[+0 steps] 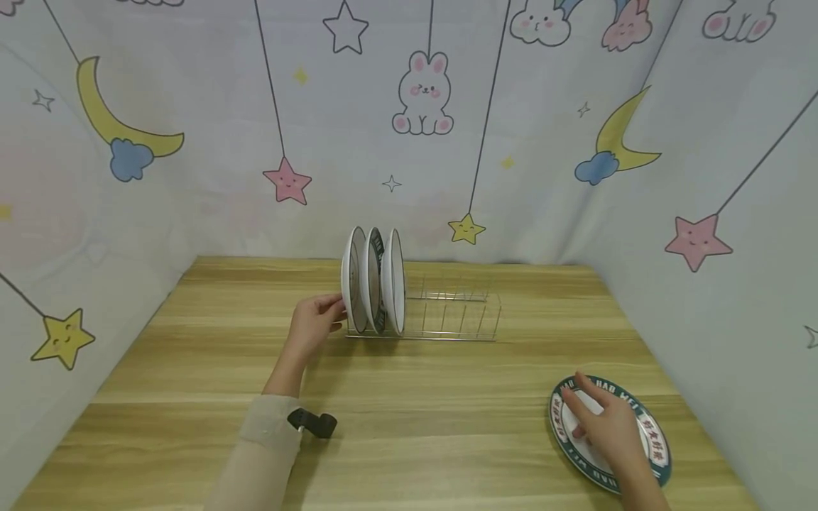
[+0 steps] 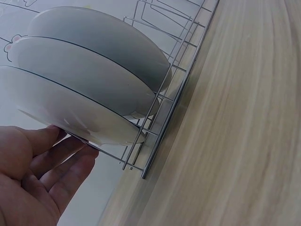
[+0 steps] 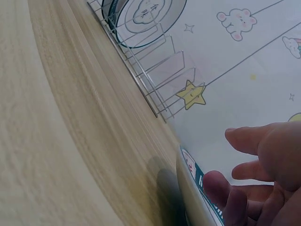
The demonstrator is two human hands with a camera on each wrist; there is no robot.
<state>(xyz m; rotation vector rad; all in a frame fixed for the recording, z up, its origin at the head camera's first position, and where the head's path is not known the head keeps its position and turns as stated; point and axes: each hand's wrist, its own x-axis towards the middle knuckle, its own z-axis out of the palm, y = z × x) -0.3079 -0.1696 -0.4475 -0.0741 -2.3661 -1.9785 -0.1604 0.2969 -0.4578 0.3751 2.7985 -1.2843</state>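
Note:
A wire dish rack (image 1: 452, 339) stands toward the back of the table. Three white plates stand on edge in its left slots: a left plate (image 1: 349, 284), a middle plate (image 1: 373, 284) with a dark patterned rim, and a right plate (image 1: 397, 284). My left hand (image 1: 314, 323) holds the rack's left end, fingertips at the end wire beside the left plate's underside (image 2: 61, 103). At the front right lies a plate (image 1: 661, 465) with a green lettered rim. Over it is my right hand (image 1: 610, 429), fingers apart and loosely bent, nothing between thumb and fingers.
The wooden table (image 1: 409, 426) runs back to a cloth backdrop (image 1: 358, 128) printed with stars, moons and rabbits, which also lines both sides. Bare wire slots (image 3: 160, 70) make up the rack's right part. A black wrist device (image 1: 313, 423) sits on the left sleeve.

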